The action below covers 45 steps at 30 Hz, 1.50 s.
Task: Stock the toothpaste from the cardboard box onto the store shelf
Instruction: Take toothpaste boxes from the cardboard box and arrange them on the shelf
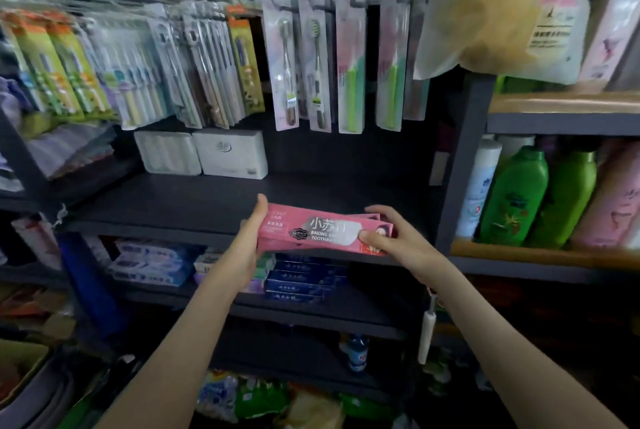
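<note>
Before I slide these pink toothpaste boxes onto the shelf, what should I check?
1. Left hand grips the left end of the pink toothpaste boxes: ok.
2. Right hand pinches their right end: ok.
3. Dark shelf bare behind them: ok.
4. Stack squared: not ok, offset at the right end.
5. White boxes at back left out of the path: ok.
6. Number of boxes held: cannot tell.

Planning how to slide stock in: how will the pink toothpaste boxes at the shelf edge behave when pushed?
The pink toothpaste boxes look stiff: they span from left hand to right hand without sagging. Their flat sides should slide, not roll, on the dark shelf. Their ends look offset, so the stack may shift apart.
</note>
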Motion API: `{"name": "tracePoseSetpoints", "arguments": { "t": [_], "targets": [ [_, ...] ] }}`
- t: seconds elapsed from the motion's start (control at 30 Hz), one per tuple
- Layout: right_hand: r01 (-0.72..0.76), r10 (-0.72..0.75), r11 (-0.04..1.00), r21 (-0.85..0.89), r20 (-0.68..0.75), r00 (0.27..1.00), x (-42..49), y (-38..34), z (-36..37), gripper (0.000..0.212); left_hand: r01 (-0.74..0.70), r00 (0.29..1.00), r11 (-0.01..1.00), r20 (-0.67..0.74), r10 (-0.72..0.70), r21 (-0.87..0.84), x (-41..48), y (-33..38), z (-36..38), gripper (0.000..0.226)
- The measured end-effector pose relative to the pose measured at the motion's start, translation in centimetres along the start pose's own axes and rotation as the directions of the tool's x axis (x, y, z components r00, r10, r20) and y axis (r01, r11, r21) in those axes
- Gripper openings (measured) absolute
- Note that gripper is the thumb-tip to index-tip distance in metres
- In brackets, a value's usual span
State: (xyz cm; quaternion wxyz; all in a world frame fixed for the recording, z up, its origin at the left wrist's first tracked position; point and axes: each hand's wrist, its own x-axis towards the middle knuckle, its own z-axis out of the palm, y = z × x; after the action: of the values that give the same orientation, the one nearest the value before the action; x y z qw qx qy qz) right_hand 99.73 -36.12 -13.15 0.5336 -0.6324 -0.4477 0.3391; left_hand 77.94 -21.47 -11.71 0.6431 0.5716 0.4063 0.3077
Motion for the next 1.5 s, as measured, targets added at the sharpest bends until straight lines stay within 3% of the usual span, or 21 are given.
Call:
{"name": "tracePoseSetpoints", "arguments": {
  "t": [0.07,0.2,0.37,0.43,0.5,0.6,0.7,0.8,0.87,0.93,1.03,1.17,1.5],
  "targets": [
    [0.044,-0.046,0.998,-0.05,-0.034,0.998,2.5,1.0,0.5,0.049,0.017,0.998,0.997,0.061,-0.021,0.072,3.8,-0.9,-0.9,0.113],
    [0.023,-0.051,0.97,-0.243,-0.11,0.993,6.7,4.1,-0.2,0.05,-0.085,0.976,0.985,0.212,0.052,0.149,9.0,-1.1,0.1,0.067],
    [-0.069,-0.041,0.896,-0.439,-0.237,0.971,10.2,7.3,-2.5,0.057,-0.118,0.943,0.921,0.332,-0.013,0.371,15.1,-2.8,2.7,0.057],
    [-0.119,-0.064,0.838,-0.532,-0.313,0.948,11.2,8.2,-3.3,0.058,-0.212,0.933,0.799,0.359,-0.006,0.563,16.9,-3.5,4.2,0.063],
    [-0.205,-0.072,0.749,-0.63,-0.385,0.92,12.2,8.8,-3.7,0.058,-0.314,0.927,0.712,0.365,0.088,0.628,18.2,-3.7,6.1,0.069],
    [-0.304,-0.09,0.6,-0.74,-0.441,0.893,13.8,9.3,-4.5,0.062,-0.359,0.916,0.743,0.367,0.163,0.565,20.5,-4.2,8.5,0.066],
    [-0.381,-0.067,0.534,-0.754,-0.487,0.871,15.1,9.6,-5.2,0.069,-0.388,0.91,0.695,0.372,0.184,0.605,22.0,-4.6,10.2,0.059],
    [-0.427,-0.104,0.38,-0.821,-0.496,0.862,14.9,9.3,-5.0,0.07,-0.392,0.916,0.591,0.358,0.181,0.705,22.3,-4.5,11.0,0.057],
    [-0.399,-0.166,0.386,-0.832,-0.488,0.857,13.9,8.5,-4.1,0.069,-0.397,0.917,0.474,0.32,0.238,0.786,21.3,-4.3,11.2,0.058],
    [-0.292,-0.265,0.455,-0.841,-0.441,0.858,12.0,7.5,-2.7,0.066,-0.431,0.89,0.43,0.295,0.349,0.793,18.7,-3.8,11.8,0.061],
    [-0.109,-0.433,0.498,-0.86,-0.356,0.828,7.4,6.6,-1.0,0.056,-0.569,0.793,0.421,0.336,0.508,0.706,12.9,-4.2,13.2,0.053],
    [0.0,-0.426,0.543,-0.84,-0.275,0.862,-1.0,4.9,-1.3,0.047,-0.737,0.643,0.389,0.397,0.655,0.553,3.8,-5.9,16.0,0.04],
    [-0.114,-0.41,0.547,-0.83,-0.384,0.827,-26.7,1.1,-15.2,0.036,-0.863,0.505,0.356,0.598,0.622,0.359,-17.3,-5.5,32.9,0.042]
  ]
}}
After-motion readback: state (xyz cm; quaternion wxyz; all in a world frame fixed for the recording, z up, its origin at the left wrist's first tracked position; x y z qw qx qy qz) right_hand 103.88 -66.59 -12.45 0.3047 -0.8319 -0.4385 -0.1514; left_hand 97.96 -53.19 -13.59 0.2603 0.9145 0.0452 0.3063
